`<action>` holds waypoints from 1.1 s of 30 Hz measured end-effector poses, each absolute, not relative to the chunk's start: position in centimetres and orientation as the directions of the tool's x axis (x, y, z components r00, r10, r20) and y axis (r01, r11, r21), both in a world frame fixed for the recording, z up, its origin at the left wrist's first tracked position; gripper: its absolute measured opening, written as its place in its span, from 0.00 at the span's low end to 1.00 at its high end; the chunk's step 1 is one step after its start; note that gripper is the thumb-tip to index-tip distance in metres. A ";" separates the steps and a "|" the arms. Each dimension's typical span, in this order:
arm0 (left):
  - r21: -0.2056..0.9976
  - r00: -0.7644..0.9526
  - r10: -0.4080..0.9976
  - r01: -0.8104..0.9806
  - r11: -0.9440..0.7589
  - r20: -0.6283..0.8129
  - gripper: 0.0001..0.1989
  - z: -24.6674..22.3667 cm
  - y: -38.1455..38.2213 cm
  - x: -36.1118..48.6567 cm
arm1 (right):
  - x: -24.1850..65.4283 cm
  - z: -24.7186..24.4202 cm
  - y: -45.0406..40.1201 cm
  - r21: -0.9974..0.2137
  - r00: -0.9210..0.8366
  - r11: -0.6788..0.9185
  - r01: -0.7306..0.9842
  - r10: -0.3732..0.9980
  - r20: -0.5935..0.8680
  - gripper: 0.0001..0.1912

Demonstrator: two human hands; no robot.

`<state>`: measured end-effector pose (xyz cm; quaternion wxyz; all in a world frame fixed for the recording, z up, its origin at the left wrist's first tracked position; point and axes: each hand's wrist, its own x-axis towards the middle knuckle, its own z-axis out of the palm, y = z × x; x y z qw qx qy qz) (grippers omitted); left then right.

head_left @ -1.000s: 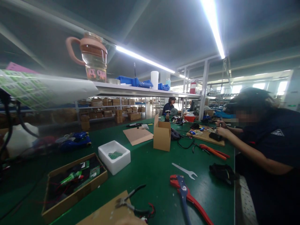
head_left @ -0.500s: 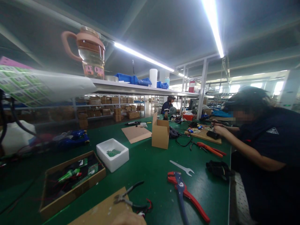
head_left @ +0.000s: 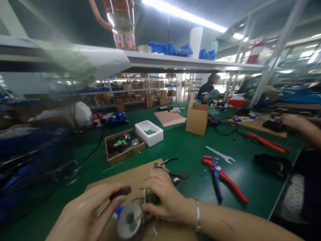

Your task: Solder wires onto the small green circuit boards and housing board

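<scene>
My left hand [head_left: 91,207] pinches a small dark block [head_left: 122,192] between thumb and fingers, above a brown cardboard sheet [head_left: 120,174]. Close to its right, my right hand [head_left: 163,195] is curled, its thumb and fingers closed around something greenish with a pale edge, mostly hidden and blurred. Between and below the hands sits a round wire spool [head_left: 129,222], perhaps solder, with a blue thing [head_left: 117,212] beside it. Just beyond my right hand lie diagonal cutters [head_left: 164,164] with dark handles.
Red-and-blue wire strippers [head_left: 220,177] and a wrench [head_left: 222,154] lie at right. Left of centre are a cardboard tray [head_left: 125,154] of circuit boards and a white foam box [head_left: 155,139]. A small carton [head_left: 197,118] stands behind. A co-worker's arm [head_left: 301,125] reaches in from the right.
The view has swung left and down, so everything sits further right and higher. Both my hands are now in view, where only a blurred bit of one showed at the bottom edge before.
</scene>
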<state>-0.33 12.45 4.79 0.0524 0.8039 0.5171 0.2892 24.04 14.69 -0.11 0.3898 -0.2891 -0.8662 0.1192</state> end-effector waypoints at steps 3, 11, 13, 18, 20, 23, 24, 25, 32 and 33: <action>0.365 0.394 0.895 0.817 -0.446 0.210 0.10 6.2 10.8 0.2 | 23.9 0.3 14.5 -0.490 -0.598 0.789 0.371 0.607 0.523 0.10; 0.255 0.484 0.874 0.850 -0.460 -0.035 0.09 7.2 9.9 1.9 | 23.5 0.6 14.0 -0.605 -0.589 0.733 0.311 0.648 0.483 0.05; 0.260 0.489 0.871 0.849 -0.460 -0.055 0.09 7.1 10.0 1.9 | 23.5 0.2 13.9 -0.636 -0.523 0.694 0.338 0.700 0.486 0.04; 0.344 0.472 0.882 0.827 -0.445 0.008 0.10 6.7 10.2 2.4 | 23.4 -0.4 13.8 -0.654 -0.417 0.665 0.360 0.742 0.525 0.05; 0.389 0.449 0.893 0.821 -0.418 0.013 0.10 6.4 10.2 2.8 | 23.4 -0.4 13.8 -0.641 -0.403 0.680 0.355 0.730 0.552 0.05; 0.474 0.406 0.914 0.805 -0.358 0.000 0.09 5.9 10.4 3.0 | 23.6 -0.3 13.9 -0.599 -0.414 0.721 0.347 0.692 0.592 0.05; 0.499 0.391 0.920 0.799 -0.336 -0.008 0.09 5.9 10.4 3.0 | 23.7 -0.2 14.0 -0.568 -0.416 0.744 0.351 0.667 0.617 0.05; 0.518 0.376 0.926 0.796 -0.314 -0.017 0.09 5.8 10.5 2.9 | 23.8 -0.2 14.2 -0.528 -0.416 0.770 0.357 0.638 0.648 0.05; 0.611 0.357 0.931 0.755 -0.239 -0.076 0.09 6.1 11.0 2.7 | 24.2 -0.1 14.6 -0.321 -0.420 0.864 0.388 0.476 0.772 0.05; 0.614 0.356 0.932 0.753 -0.237 -0.076 0.09 6.0 11.0 2.8 | 24.2 -0.2 14.6 -0.295 -0.433 0.874 0.385 0.453 0.779 0.05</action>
